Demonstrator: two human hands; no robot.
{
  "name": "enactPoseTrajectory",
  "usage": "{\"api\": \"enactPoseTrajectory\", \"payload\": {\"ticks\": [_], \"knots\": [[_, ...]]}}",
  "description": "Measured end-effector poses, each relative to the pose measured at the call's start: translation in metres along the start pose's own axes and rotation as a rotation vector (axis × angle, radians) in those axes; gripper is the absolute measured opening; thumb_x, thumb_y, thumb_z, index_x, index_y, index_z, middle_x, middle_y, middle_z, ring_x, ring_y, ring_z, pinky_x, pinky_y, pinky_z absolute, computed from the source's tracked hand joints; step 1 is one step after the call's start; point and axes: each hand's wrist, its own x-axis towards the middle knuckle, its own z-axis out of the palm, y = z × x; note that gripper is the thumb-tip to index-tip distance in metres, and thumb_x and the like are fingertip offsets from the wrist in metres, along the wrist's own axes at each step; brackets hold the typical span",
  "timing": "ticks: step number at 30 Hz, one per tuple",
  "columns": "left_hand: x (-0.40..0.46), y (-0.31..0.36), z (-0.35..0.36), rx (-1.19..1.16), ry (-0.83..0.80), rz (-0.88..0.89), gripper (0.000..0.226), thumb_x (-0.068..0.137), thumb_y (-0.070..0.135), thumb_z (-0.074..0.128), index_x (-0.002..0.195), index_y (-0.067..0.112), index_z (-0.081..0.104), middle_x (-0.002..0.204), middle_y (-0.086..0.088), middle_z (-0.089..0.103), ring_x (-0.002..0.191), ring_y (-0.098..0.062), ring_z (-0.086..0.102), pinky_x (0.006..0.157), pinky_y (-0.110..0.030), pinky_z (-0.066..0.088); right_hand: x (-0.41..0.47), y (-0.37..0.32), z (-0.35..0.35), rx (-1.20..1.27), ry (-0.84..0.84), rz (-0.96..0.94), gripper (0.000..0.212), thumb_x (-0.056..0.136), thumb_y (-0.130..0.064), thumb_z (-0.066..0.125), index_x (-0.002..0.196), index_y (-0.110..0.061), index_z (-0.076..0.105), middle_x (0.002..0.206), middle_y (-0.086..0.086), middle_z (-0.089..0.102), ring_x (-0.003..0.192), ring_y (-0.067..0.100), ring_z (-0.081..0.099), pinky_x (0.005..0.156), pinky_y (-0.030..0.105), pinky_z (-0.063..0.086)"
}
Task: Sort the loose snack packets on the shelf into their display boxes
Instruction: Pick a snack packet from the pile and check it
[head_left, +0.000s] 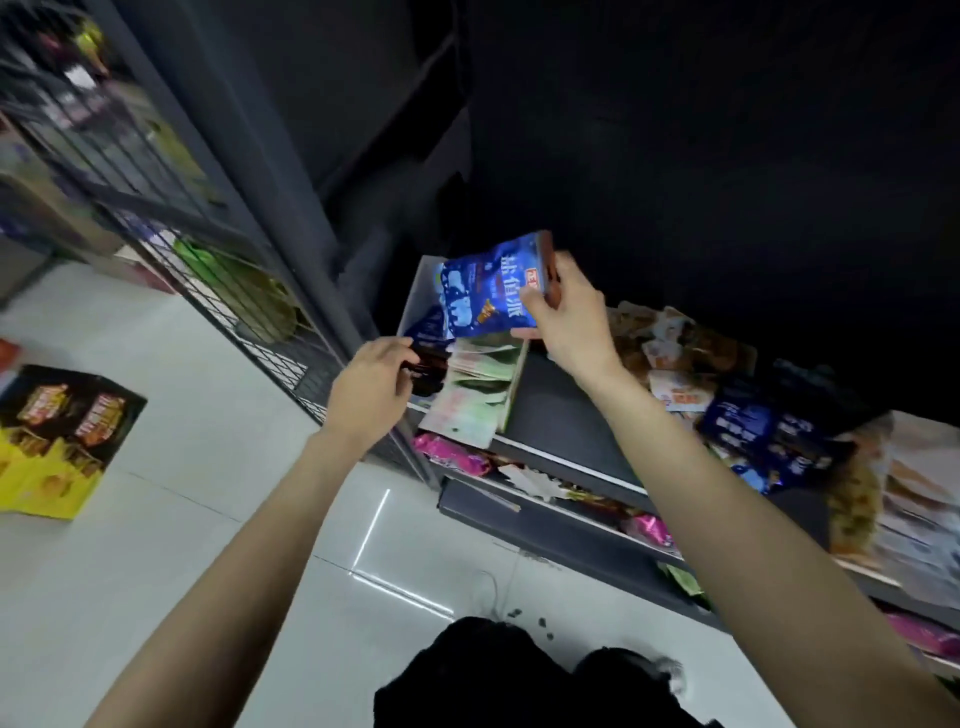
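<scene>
The dark shelf (558, 415) runs from the centre of the view down toward four o'clock, its bare patch just below the right wrist. On the pale floor at nine o'clock stands a black-and-yellow carton (62, 441), well apart from the shelving. At ten o'clock a wire-mesh rack (208, 260) slants down toward the centre, with blurred goods behind it.

At the shelf's left end sits a display box (514, 384), its cardboard wall upright beside a row of pale green packets (478, 384) standing inside it. At three o'clock lies a heap of loose packets (691, 364), orange-white ones and dark blue ones touching each other; pink wrappers (452, 452) show on the tier below.

The right hand (566, 317), just above centre, grips a blue snack packet (493, 291) by its right edge, thumb across the front, holding it tilted over the display box. The left hand (374, 384), at the box's left side, has its fingers curled round a small dark packet (428, 369), which is too blurred to read.
</scene>
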Motion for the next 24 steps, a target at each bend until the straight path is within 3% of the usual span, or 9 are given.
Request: {"api": "enactPoseTrajectory", "payload": {"ticks": [3,6,10,12,16,18,20,22,24], "knots": [[0.016,-0.020,0.009,0.115,-0.181,0.103,0.026,0.091,0.015,0.051,0.113,0.009,0.065,0.139,-0.001,0.050,0.128,-0.019,0.043,0.106,-0.031,0.037,0.029,0.003,0.050,-0.258,0.067,-0.032,0.033,0.093,-0.014,0.052,0.125,-0.007,0.049,0.103,0.016,0.066,0.090,0.033,0.066,0.076,0.049,0.054],[0.027,-0.032,0.019,0.178,-0.309,0.169,0.040,0.098,0.024,0.040,0.134,0.011,0.049,0.150,0.004,0.034,0.137,-0.015,0.028,0.113,-0.027,0.024,0.045,0.006,0.080,-0.725,0.086,-0.160,0.035,0.096,-0.013,0.045,0.132,-0.013,0.046,0.090,0.016,0.068,0.083,0.037,0.065,0.071,0.041,0.051],[0.034,-0.037,0.032,0.238,-0.385,0.249,0.045,0.101,0.027,0.030,0.142,0.009,0.037,0.153,0.001,0.029,0.141,-0.015,0.021,0.116,-0.027,0.018,0.053,0.009,0.106,-1.189,-0.240,-0.317,0.046,0.095,-0.006,0.039,0.139,-0.022,0.037,0.105,0.007,0.066,0.092,0.030,0.065,0.066,0.035,0.046],[0.035,-0.040,0.038,0.203,-0.356,0.257,0.045,0.101,0.026,0.031,0.139,0.006,0.042,0.149,-0.002,0.036,0.138,-0.017,0.028,0.114,-0.028,0.021,0.055,0.014,0.114,-1.241,-0.334,-0.327,0.039,0.095,-0.008,0.039,0.131,-0.020,0.048,0.106,0.006,0.067,0.095,0.030,0.065,0.071,0.033,0.045],[0.032,-0.044,0.042,0.125,-0.254,0.287,0.053,0.091,0.028,0.027,0.108,-0.001,0.067,0.117,-0.011,0.066,0.108,-0.027,0.060,0.091,-0.035,0.049,0.057,0.027,0.120,-1.276,-0.238,-0.430,0.020,0.081,-0.012,0.058,0.098,-0.017,0.068,0.080,0.005,0.070,0.078,0.028,0.065,0.085,0.035,0.042],[0.031,-0.044,0.043,0.108,-0.224,0.278,0.052,0.088,0.027,0.027,0.100,-0.001,0.070,0.108,-0.011,0.069,0.097,-0.028,0.064,0.081,-0.036,0.054,0.058,0.026,0.122,-1.296,-0.328,-0.390,0.024,0.088,-0.012,0.050,0.104,-0.018,0.066,0.087,0.005,0.071,0.088,0.027,0.064,0.098,0.035,0.033],[0.031,-0.043,0.042,0.079,-0.235,0.264,0.052,0.089,0.027,0.028,0.105,-0.001,0.068,0.111,-0.011,0.067,0.098,-0.029,0.063,0.083,-0.036,0.053,0.057,0.020,0.126,-1.332,-0.358,-0.342,0.027,0.094,-0.016,0.043,0.110,-0.021,0.064,0.096,0.004,0.071,0.097,0.027,0.062,0.104,0.033,0.026],[0.028,-0.040,0.034,0.036,-0.198,0.242,0.051,0.090,0.028,0.029,0.114,0.000,0.064,0.117,-0.009,0.065,0.102,-0.027,0.061,0.088,-0.035,0.050,0.056,0.016,0.124,-1.275,-0.345,-0.290,0.029,0.097,-0.022,0.042,0.114,-0.023,0.065,0.104,0.003,0.069,0.104,0.026,0.059,0.103,0.030,0.028],[0.022,-0.033,0.020,-0.019,-0.097,0.215,0.046,0.091,0.028,0.033,0.112,0.003,0.066,0.113,-0.007,0.066,0.099,-0.025,0.061,0.086,-0.030,0.049,0.047,0.015,0.111,-1.037,-0.319,-0.261,0.030,0.096,-0.028,0.045,0.118,-0.022,0.064,0.112,0.004,0.067,0.109,0.027,0.057,0.098,0.032,0.033]]}}
